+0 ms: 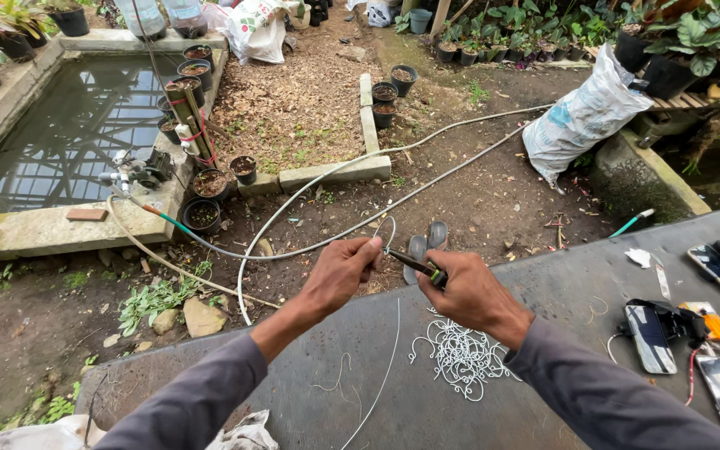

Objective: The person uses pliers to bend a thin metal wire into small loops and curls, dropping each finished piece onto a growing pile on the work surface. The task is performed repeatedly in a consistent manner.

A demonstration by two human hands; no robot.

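My left hand (342, 273) pinches a thin silver wire (388, 229) that curls into a loop above the fingers. My right hand (468, 292) grips pliers (414, 263) with dark handles, their jaws on the same wire. A long straight length of wire (381, 383) lies on the grey table (543, 283) below my hands. A pile of bent white wire hooks (462, 358) sits on the table just under my right wrist.
Phones and small tools (668, 329) lie at the table's right end. Beyond the table are bare soil, a pair of sandals (427, 243), white hoses (335, 171), black plant pots (210, 185), a concrete pond (68, 125) at left and a white sack (581, 117) at right.
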